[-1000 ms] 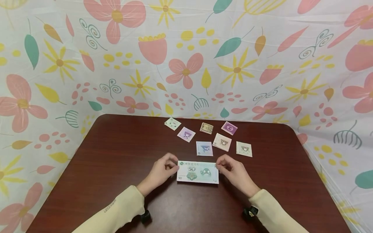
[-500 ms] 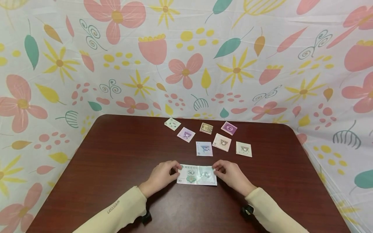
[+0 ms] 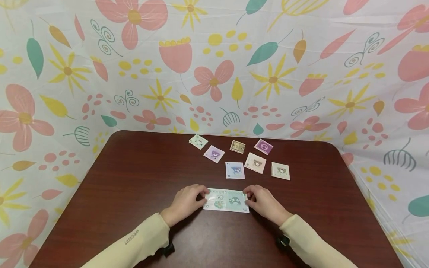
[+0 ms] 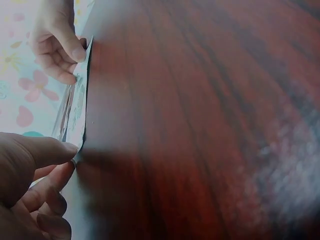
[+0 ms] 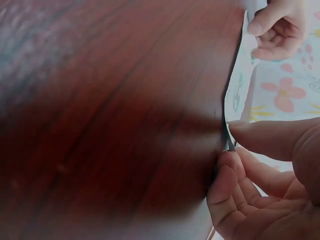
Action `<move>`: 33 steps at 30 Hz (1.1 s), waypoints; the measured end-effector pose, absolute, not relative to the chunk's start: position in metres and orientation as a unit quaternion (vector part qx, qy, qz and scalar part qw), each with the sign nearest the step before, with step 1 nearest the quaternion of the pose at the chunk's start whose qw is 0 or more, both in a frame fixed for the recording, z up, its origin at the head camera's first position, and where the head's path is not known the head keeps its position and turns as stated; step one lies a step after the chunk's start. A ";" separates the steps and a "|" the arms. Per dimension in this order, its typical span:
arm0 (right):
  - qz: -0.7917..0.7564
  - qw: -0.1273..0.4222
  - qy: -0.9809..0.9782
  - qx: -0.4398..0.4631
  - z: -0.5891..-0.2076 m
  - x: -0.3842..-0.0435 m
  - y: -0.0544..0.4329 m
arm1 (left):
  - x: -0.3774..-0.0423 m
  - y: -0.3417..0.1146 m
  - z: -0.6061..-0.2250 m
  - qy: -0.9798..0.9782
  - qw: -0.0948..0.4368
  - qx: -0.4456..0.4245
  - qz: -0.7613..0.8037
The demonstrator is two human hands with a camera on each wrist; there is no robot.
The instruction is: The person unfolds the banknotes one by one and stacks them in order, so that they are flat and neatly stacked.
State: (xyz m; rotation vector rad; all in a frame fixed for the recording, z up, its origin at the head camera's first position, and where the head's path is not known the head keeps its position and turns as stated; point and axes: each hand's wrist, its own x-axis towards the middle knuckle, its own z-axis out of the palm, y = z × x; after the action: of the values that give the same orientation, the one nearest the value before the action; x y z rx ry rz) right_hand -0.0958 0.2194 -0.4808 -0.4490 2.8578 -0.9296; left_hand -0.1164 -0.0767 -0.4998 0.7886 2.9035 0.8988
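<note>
A pale green banknote (image 3: pixel 226 201) marked 50, with a cartoon figure on its right half, lies spread between my two hands close to the table surface. A crease crosses its middle. My left hand (image 3: pixel 186 203) pinches the left end of the note between thumb and fingers. At the opposite end, the thumb and fingers of my right hand (image 3: pixel 264 203) pinch it likewise. Both wrist views show the banknote (image 4: pixel 78 107) edge-on, with the thumb above and fingers beneath. Whether its middle touches the table cannot be told.
Several folded notes lie towards the back of the dark wooden table (image 3: pixel 140 178), among them a blue one (image 3: pixel 235 170), a pinkish one (image 3: pixel 256 163) and a purple one (image 3: pixel 263 146). A flowered cloth (image 3: pixel 214 67) hangs behind the table's far edge.
Both hands have come slightly nearer to me with the banknote, and the right hand has shifted a little left. The note's middle crease now shows. The folded notes have stayed put.
</note>
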 end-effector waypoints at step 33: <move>-0.258 -0.009 0.961 -0.101 -0.472 -0.174 0.277 | -0.117 -0.080 -0.499 0.925 0.010 0.260 0.276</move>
State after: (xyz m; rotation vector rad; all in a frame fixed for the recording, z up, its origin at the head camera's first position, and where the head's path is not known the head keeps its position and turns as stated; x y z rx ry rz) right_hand -0.1745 0.2773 -0.4717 -0.3177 3.0368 -0.8155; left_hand -0.1165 -0.0798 -0.4986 0.8111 2.8886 0.8613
